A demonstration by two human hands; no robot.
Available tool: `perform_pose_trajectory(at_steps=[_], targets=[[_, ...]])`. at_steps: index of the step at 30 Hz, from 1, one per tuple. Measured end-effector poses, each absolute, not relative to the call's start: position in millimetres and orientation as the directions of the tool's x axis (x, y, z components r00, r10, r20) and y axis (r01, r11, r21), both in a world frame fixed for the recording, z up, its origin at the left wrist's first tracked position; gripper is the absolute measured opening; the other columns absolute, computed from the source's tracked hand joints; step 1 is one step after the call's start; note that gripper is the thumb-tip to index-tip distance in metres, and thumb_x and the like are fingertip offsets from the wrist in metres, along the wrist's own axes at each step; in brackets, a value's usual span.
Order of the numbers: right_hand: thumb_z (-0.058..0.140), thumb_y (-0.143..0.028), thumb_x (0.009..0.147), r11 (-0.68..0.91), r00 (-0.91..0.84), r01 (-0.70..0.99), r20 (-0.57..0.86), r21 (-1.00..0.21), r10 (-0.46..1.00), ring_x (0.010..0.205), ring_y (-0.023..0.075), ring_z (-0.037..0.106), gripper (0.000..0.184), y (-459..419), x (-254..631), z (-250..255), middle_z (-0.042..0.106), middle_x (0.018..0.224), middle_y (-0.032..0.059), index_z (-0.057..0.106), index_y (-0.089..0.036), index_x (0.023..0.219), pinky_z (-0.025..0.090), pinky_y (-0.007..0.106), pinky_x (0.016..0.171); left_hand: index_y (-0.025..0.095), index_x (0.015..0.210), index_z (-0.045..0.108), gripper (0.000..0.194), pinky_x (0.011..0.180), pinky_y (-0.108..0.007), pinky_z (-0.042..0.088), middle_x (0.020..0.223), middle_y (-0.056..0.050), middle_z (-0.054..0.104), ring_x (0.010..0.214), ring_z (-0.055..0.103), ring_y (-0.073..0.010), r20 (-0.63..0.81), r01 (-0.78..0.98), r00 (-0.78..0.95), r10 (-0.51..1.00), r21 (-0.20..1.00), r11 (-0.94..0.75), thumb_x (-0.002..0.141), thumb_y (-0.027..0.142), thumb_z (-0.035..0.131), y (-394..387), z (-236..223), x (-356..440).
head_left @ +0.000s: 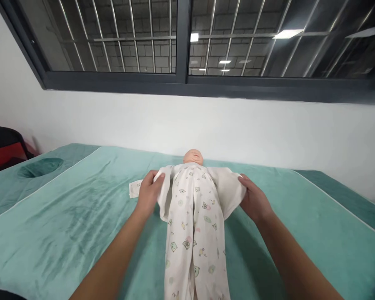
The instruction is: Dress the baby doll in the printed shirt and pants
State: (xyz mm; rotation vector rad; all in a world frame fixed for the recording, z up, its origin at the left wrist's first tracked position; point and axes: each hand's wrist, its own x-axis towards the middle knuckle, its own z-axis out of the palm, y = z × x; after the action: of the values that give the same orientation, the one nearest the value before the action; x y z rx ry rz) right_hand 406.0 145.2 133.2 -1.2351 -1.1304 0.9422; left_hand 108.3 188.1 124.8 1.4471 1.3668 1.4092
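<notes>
A baby doll (193,157) lies on its back on the green bed cover, its head toward the wall. A white baby garment (196,216) printed with small animals and leaves stretches from the doll's neck toward me and covers its body. My left hand (150,192) pinches the plain white flap on the left side between thumb and fingers. On the right, my right hand (253,198) grips the edge of the other white flap, spread outward. A small printed white cloth end (135,188) sticks out beyond my left hand. The doll's arms and legs are hidden.
The green covered bed (75,208) has a face hole (41,167) at its left end. A red and black chair or bag (6,150) stands beside it. Behind runs a white wall (128,121) below a dark-framed window (184,81) with metal bars.
</notes>
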Motion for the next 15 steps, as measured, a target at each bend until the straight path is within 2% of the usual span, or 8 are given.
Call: perform_pose_trajectory(at_steps=[2, 4, 6, 7, 9, 11, 12, 15], targets=[[0.052, -0.056, 0.083, 0.145, 0.103, 0.103, 0.156, -0.984, 0.982, 0.059, 0.013, 0.049, 0.036, 148, 385, 151, 0.052, 0.068, -0.0008, 0.046, -0.02, 0.078, 0.04, 0.023, 0.054, 0.02, 0.084, 0.06, 0.03, 0.074, -0.026, 0.048, 0.085, 0.0, 0.065, 0.082, 0.059, -0.017, 0.295, 0.192, -0.022, 0.955, 0.939, -0.286, 0.086, 0.049, 0.052, 178, 150, 129], [0.057, -0.052, 0.083, 0.195, -0.148, 0.264, 0.16, -0.945, 0.976, 0.064, 0.0134, 0.051, 0.033, 147, 368, 162, 0.056, 0.071, 0.0, 0.052, -0.019, 0.078, 0.044, 0.024, 0.06, 0.021, 0.082, 0.064, 0.025, 0.091, -0.031, 0.046, 0.102, -0.003, 0.068, 0.1, 0.06, -0.0201, 0.35, 0.223, 0.235, 0.907, 0.889, -0.401, 0.085, 0.044, 0.055, 165, 165, 142], [0.059, -0.049, 0.084, 0.25, -0.308, 0.38, 0.133, -0.89, 0.942, 0.071, 0.0142, 0.053, 0.032, 147, 359, 166, 0.06, 0.075, 0.0013, 0.058, -0.018, 0.076, 0.047, 0.026, 0.067, 0.022, 0.076, 0.067, 0.025, 0.099, -0.034, 0.044, 0.115, -0.004, 0.067, 0.112, 0.058, -0.0232, 0.275, 0.22, 0.517, 0.811, 0.872, -0.436, 0.084, 0.043, 0.058, 158, 169, 143], [0.057, -0.049, 0.085, 0.25, -0.3, 0.395, 0.134, -0.884, 0.945, 0.074, 0.0149, 0.055, 0.033, 148, 357, 165, 0.062, 0.079, 0.0024, 0.06, -0.018, 0.076, 0.047, 0.026, 0.07, 0.022, 0.075, 0.068, 0.026, 0.099, -0.035, 0.046, 0.118, -0.005, 0.067, 0.113, 0.058, -0.024, 0.224, 0.2, 0.59, 0.776, 0.89, -0.409, 0.085, 0.043, 0.057, 159, 168, 141], [0.052, -0.052, 0.087, 0.19, -0.101, 0.382, 0.163, -0.905, 0.981, 0.079, 0.0163, 0.059, 0.038, 159, 357, 160, 0.065, 0.085, 0.0051, 0.062, -0.017, 0.078, 0.048, 0.027, 0.071, 0.02, 0.079, 0.071, 0.032, 0.091, -0.035, 0.05, 0.114, -0.007, 0.069, 0.106, 0.062, -0.0238, 0.181, 0.14, 0.548, 0.816, 0.943, -0.303, 0.087, 0.044, 0.051, 171, 161, 135], [0.049, -0.053, 0.087, 0.124, 0.155, 0.406, 0.202, -0.905, 0.967, 0.076, 0.0164, 0.06, 0.04, 180, 356, 155, 0.066, 0.083, 0.0056, 0.061, -0.016, 0.078, 0.047, 0.027, 0.068, 0.017, 0.082, 0.071, 0.036, 0.079, -0.032, 0.053, 0.1, -0.009, 0.072, 0.09, 0.066, -0.0211, 0.183, 0.118, 0.33, 0.926, 0.965, -0.233, 0.087, 0.044, 0.048, 197, 151, 135], [0.049, -0.053, 0.086, 0.099, 0.23, 0.462, 0.227, -0.881, 0.947, 0.074, 0.0161, 0.059, 0.039, 193, 354, 153, 0.065, 0.08, 0.0048, 0.06, -0.017, 0.077, 0.045, 0.027, 0.067, 0.017, 0.081, 0.071, 0.035, 0.074, -0.03, 0.052, 0.091, -0.008, 0.072, 0.081, 0.065, -0.0195, 0.182, 0.163, 0.23, 0.956, 0.961, -0.222, 0.086, 0.044, 0.05, 212, 146, 138], [0.05, -0.052, 0.084, 0.025, 0.229, 0.713, 0.266, -0.701, 0.936, 0.071, 0.0163, 0.056, 0.035, 232, 337, 151, 0.063, 0.077, 0.0038, 0.056, -0.018, 0.076, 0.039, 0.027, 0.065, 0.018, 0.083, 0.072, 0.029, 0.068, -0.028, 0.048, 0.078, -0.005, 0.071, 0.07, 0.062, -0.0173, 0.206, 0.362, 0.139, 0.969, 0.9, -0.243, 0.082, 0.041, 0.055, 256, 136, 157]])
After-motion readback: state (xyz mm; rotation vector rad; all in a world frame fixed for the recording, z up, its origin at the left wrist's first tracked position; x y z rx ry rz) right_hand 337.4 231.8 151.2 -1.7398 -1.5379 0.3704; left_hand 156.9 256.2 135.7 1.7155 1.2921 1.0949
